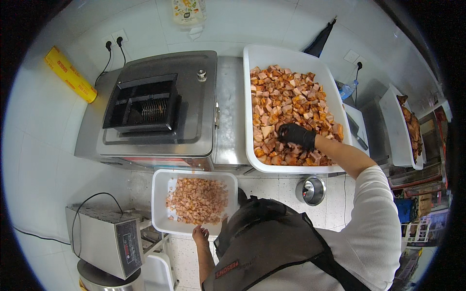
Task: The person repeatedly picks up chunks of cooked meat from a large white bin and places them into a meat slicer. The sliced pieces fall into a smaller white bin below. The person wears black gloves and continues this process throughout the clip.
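A large white plastic tub [298,168] on the steel counter holds many chunks of browned cooked meat [287,98]. My right hand [296,136], in a black glove, reaches into these chunks near the tub's lower middle; its fingers are curled, and whether they hold meat cannot be told. Lower left, a smaller white tub [156,203] contains finely diced meat [198,200]. My bare left hand [201,234] is at this tub's near rim, fingers bent; its grip on the rim is not clear. Between the tubs' left sides stands a steel cutting machine [196,142] with a black feed opening [145,109].
Right of the large tub, a cleaver [358,134] lies on a white board [364,122], near a plastic bottle [348,90]. Farther right, a white bin [395,127] holds roasted meat [412,127]. A steel pot [311,190] is below the counter; a scale [109,240] stands lower left.
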Demonstrator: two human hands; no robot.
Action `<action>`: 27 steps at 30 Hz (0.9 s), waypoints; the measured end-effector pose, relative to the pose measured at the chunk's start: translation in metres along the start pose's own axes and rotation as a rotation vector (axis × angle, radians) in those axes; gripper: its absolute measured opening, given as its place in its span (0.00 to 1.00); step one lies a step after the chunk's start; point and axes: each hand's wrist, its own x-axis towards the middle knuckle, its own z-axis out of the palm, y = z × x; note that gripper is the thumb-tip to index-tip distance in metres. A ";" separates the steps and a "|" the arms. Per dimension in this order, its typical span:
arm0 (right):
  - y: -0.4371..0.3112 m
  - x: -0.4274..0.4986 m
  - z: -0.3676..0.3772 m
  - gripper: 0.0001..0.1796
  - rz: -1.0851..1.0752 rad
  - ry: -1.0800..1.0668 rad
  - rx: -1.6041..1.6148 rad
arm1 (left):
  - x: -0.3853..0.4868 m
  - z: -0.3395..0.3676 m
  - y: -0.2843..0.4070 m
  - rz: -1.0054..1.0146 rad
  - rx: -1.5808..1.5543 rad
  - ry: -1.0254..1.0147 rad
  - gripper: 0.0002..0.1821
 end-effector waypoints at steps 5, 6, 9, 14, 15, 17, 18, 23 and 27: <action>-0.018 -0.003 -0.039 0.06 -0.183 0.195 0.270 | 0.007 0.000 0.007 0.048 0.036 0.005 0.05; -0.028 -0.008 -0.047 0.07 -0.213 0.199 0.274 | 0.007 0.000 0.008 0.015 0.021 -0.025 0.05; -0.077 -0.015 -0.064 0.05 -0.348 0.198 0.439 | 0.006 0.002 0.006 0.008 0.005 -0.046 0.04; -0.187 -0.042 -0.078 0.07 -0.522 0.171 0.436 | -0.004 0.005 0.001 0.026 0.008 -0.030 0.05; -0.217 -0.037 -0.075 0.07 -0.610 0.210 0.466 | -0.007 0.002 0.000 0.058 0.027 -0.008 0.05; -0.265 -0.045 -0.072 0.08 -0.773 0.158 0.434 | -0.012 -0.004 0.000 0.030 -0.032 -0.010 0.05; -0.289 -0.049 -0.071 0.08 -0.824 0.208 0.343 | -0.016 -0.007 -0.002 0.031 -0.050 0.000 0.05; -0.397 -0.026 -0.031 0.07 -1.076 0.275 0.203 | -0.027 -0.023 -0.010 0.038 -0.132 0.071 0.05; -0.442 -0.007 0.020 0.05 -1.022 0.194 0.298 | -0.031 -0.038 -0.023 0.046 -0.180 0.074 0.07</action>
